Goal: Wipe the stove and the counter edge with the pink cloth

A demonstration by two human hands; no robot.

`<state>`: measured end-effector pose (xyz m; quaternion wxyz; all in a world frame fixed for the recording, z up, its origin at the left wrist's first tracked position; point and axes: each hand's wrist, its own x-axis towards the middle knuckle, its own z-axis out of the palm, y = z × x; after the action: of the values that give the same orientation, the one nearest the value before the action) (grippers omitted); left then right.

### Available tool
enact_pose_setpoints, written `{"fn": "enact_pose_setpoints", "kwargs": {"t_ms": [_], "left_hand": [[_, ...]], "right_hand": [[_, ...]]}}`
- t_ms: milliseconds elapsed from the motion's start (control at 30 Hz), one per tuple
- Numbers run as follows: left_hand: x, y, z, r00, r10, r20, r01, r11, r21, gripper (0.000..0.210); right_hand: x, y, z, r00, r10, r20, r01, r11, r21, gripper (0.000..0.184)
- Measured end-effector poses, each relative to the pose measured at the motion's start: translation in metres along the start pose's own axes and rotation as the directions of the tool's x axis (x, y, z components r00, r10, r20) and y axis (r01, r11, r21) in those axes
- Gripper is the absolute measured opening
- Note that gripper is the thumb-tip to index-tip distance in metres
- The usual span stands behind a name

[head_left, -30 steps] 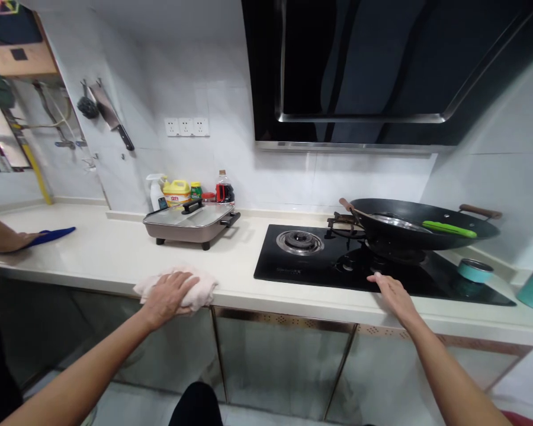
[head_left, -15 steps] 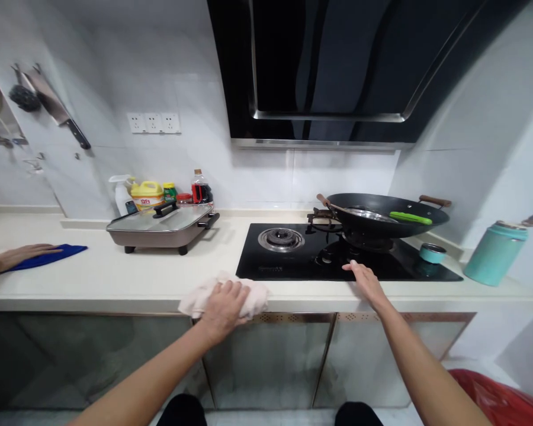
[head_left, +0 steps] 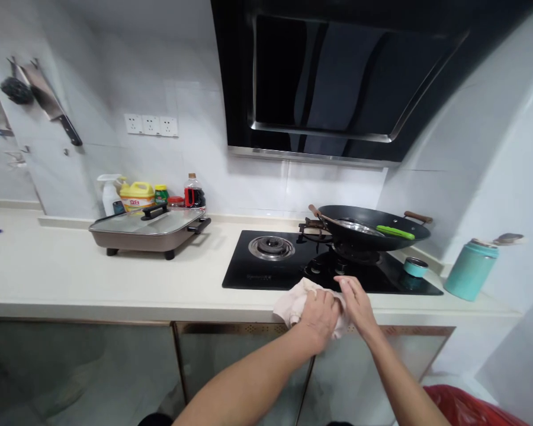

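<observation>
A pale pink cloth [head_left: 288, 305] is bunched at the front edge of the counter. My left hand [head_left: 320, 316] presses down on it with curled fingers. Just to the right, my right hand [head_left: 357, 303] is open with its fingers stretched out, beside the cloth's right end; whether it touches the cloth I cannot tell. Both hands are in front of the black gas stove [head_left: 257, 278]. On the stove's right burner rests a black wok [head_left: 359, 239] with a bright green-handled utensil [head_left: 395, 232] in it.
A lidded electric pan [head_left: 137, 239] stands left of the stove, with bottles [head_left: 137, 194] behind it. At right are a teal flask [head_left: 473, 269] and its cup [head_left: 416, 267]. The range hood [head_left: 315, 136] overhangs the stove. A knife [head_left: 53, 103] hangs on the left wall.
My left hand has slid the cloth rightward along the counter edge to my right hand. The view has shifted; the other person's hand on the blue cloth at left has gone out of view.
</observation>
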<state>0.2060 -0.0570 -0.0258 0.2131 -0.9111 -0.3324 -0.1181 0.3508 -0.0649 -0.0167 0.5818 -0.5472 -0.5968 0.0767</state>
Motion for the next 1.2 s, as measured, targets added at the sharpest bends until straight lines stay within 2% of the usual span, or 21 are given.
{"fn": "enact_pose_setpoints", "kwargs": {"t_ms": [100,200,233,267,333,400,433,533,600,700,767,833,933,1000,1100,1200], "left_hand": [[-0.006,-0.011,-0.002,0.996,0.081,0.024,-0.078,0.992,-0.102,0.069],[-0.032,-0.043,-0.017,0.970,0.215,-0.111,-0.240,0.919,-0.314,0.080],[-0.043,-0.057,-0.023,0.951,0.253,-0.176,-0.302,0.881,-0.365,0.076],[-0.055,-0.072,-0.028,0.931,0.276,-0.239,-0.352,0.853,-0.386,0.063],[-0.081,-0.109,-0.036,0.909,0.229,-0.348,-0.357,0.858,-0.368,0.034],[-0.107,-0.150,-0.038,0.913,0.064,-0.402,-0.215,0.914,-0.343,0.029],[-0.120,-0.171,-0.036,0.918,-0.027,-0.395,-0.120,0.932,-0.342,0.029],[-0.154,-0.227,-0.025,0.915,-0.293,-0.276,0.193,0.921,-0.338,0.033],[-0.169,-0.251,-0.017,0.887,-0.428,-0.171,0.358,0.873,-0.331,0.038],[-0.176,-0.261,-0.011,0.836,-0.546,-0.056,0.492,0.790,-0.367,0.046],[-0.175,-0.259,-0.012,0.817,-0.575,-0.030,0.524,0.764,-0.376,0.049],[-0.172,-0.256,-0.014,0.812,-0.583,-0.020,0.537,0.761,-0.363,0.050],[-0.172,-0.255,-0.017,0.810,-0.587,-0.005,0.547,0.758,-0.355,0.051],[-0.172,-0.255,-0.019,0.810,-0.586,0.001,0.548,0.758,-0.352,0.052],[-0.173,-0.253,-0.022,0.812,-0.583,-0.010,0.547,0.768,-0.334,0.051],[-0.172,-0.249,-0.025,0.813,-0.582,-0.013,0.552,0.778,-0.301,0.049]], "right_hand": [[-0.028,-0.014,0.003,0.972,-0.107,0.210,0.116,0.993,-0.030,0.044],[-0.045,-0.014,0.008,0.934,-0.152,0.324,0.201,0.971,-0.126,0.051],[-0.048,-0.013,0.009,0.926,-0.161,0.341,0.229,0.959,-0.167,0.055],[-0.049,-0.012,0.011,0.916,-0.171,0.363,0.260,0.942,-0.213,0.058],[-0.050,-0.013,0.017,0.885,-0.191,0.425,0.345,0.881,-0.323,0.064],[-0.050,-0.021,0.029,0.864,-0.192,0.465,0.419,0.787,-0.454,0.073],[-0.051,-0.027,0.037,0.868,-0.176,0.465,0.429,0.738,-0.521,0.078],[-0.056,-0.047,0.076,0.887,-0.092,0.452,0.405,0.624,-0.668,0.094],[-0.059,-0.061,0.111,0.873,-0.061,0.484,0.423,0.590,-0.688,0.104],[-0.064,-0.077,0.162,0.802,-0.158,0.576,0.545,0.586,-0.600,0.109],[-0.068,-0.084,0.187,0.752,-0.286,0.594,0.633,0.566,-0.529,0.101],[-0.072,-0.085,0.200,0.717,-0.412,0.563,0.691,0.528,-0.494,0.086],[-0.072,-0.073,0.191,0.686,-0.527,0.502,0.728,0.484,-0.487,0.065],[-0.069,-0.060,0.168,0.690,-0.534,0.489,0.724,0.490,-0.485,0.068],[-0.060,-0.038,0.117,0.742,-0.447,0.500,0.669,0.547,-0.503,0.091],[-0.049,-0.015,0.062,0.805,-0.330,0.493,0.585,0.580,-0.566,0.098]]}}
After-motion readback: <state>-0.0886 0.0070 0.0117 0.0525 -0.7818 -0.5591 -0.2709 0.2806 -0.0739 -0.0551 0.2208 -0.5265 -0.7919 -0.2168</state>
